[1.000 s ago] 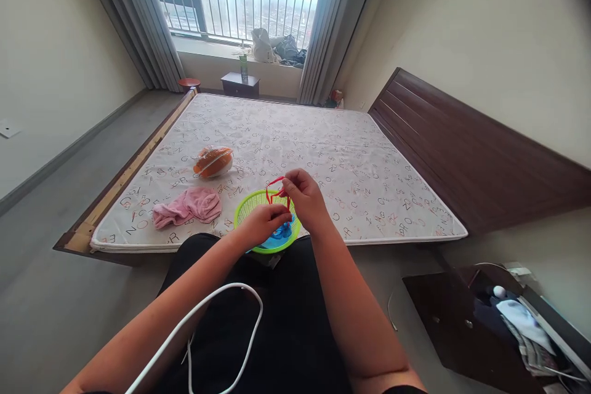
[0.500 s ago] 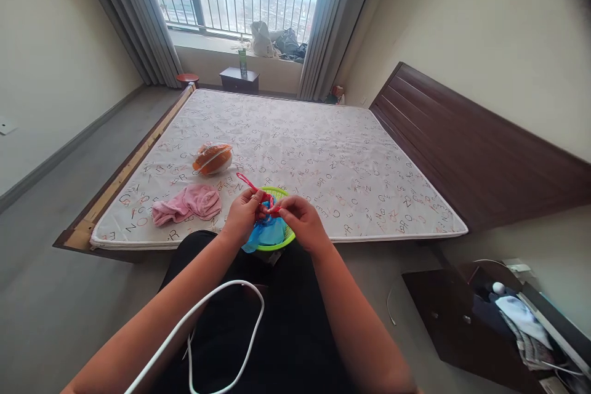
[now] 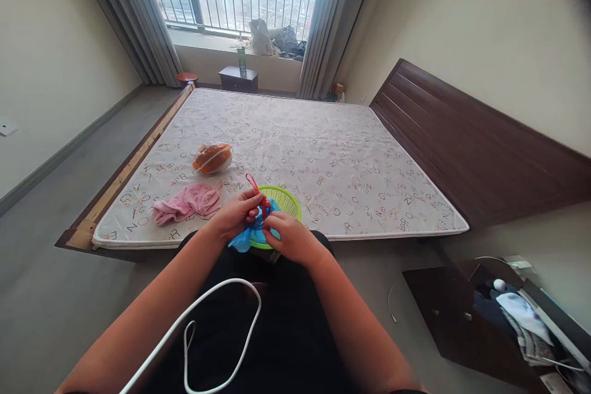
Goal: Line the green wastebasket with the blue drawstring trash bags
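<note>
My left hand [image 3: 240, 212] is closed on a red plastic strip [image 3: 253, 183], whose upper end stands up as a loop above the fingers. Close beside it, my right hand [image 3: 289, 235] pinches the strip's lower part, though its fingertips are partly hidden. Under both hands, a crumpled blue plastic bag [image 3: 241, 240] lies in a lime-green plastic basket [image 3: 295, 204] and hangs over its left rim. The basket rests by my lap at the mattress edge.
A pink cloth [image 3: 189, 203] and an orange-and-white item in clear wrap [image 3: 212, 158] lie on the lettered mattress [image 3: 323, 154]. A white cable [image 3: 231, 283] loops across my lap. To the right stand a dark headboard [image 3: 480, 141] and a cluttered dark cabinet [image 3: 443, 314].
Both hands have come slightly lower and closer together. The red loop has swung more upright, and more of the basket's right side shows. The blue bag's overhang has shifted left.
</note>
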The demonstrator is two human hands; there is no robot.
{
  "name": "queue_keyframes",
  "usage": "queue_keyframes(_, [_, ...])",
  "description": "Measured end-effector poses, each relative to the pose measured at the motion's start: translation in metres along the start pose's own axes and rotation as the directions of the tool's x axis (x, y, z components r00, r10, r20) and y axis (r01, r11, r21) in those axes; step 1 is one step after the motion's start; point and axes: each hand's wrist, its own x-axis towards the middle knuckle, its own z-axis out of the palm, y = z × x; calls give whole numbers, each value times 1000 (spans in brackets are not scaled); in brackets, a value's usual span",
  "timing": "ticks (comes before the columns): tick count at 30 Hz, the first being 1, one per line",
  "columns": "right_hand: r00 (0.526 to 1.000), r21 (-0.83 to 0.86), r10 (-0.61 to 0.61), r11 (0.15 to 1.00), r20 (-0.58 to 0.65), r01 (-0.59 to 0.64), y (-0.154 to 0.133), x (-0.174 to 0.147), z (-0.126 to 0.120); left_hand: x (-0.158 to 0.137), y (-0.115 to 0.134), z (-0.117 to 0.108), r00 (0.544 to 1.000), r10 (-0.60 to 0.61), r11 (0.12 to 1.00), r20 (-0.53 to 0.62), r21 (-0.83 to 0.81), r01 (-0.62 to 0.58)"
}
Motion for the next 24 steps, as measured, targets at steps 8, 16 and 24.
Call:
queue_keyframes(8, [928, 166, 100, 985, -358, -41, 6, 0, -7, -11, 7, -2, 993, -17, 960, 117, 280, -17])
queue_keyframes(16, [914, 468, 382, 838, -139, -279, 31, 2, 9, -25, 5, 2, 849, 510, 426, 141, 815, -392])
queue_keyframes(24, [826, 829, 559, 428, 70, -360, 34, 12, 20, -29, -27, 4, 519, 685, 46, 512, 680, -731])
